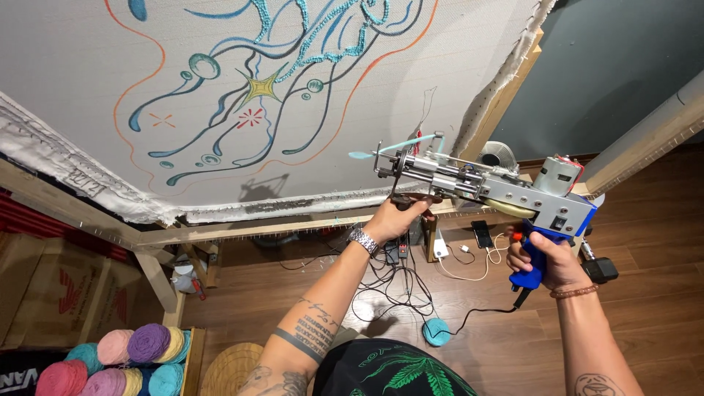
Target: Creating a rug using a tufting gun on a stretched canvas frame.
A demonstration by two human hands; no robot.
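Hands both on a tufting gun (484,192), held in the air just in front of a stretched white cloth (88,81) on a wooden frame (242,229). Right hand (548,255) wraps the blue pistol grip at the rear of the gun, fingers curled tight around it; a bead bracelet sits at that wrist. Left hand (396,216) grips the dark front handle from beneath, fingers closed on it, with a metal wristwatch (363,240) on the wrist. Gun body is grey metal with a motor on top; a turquoise yarn strand (389,149) runs along its front to the needle end, which points toward the cloth, close to its lower right part. Cloth carries drawn outlines in blue, orange, yellow and red, with some turquoise tufted lines near the top. Below, on the wooden floor, cables (389,282) tangle around a power strip. Yarn balls (125,359) in pink, purple, yellow and teal are stacked at lower left, beside a round woven mat (231,370).
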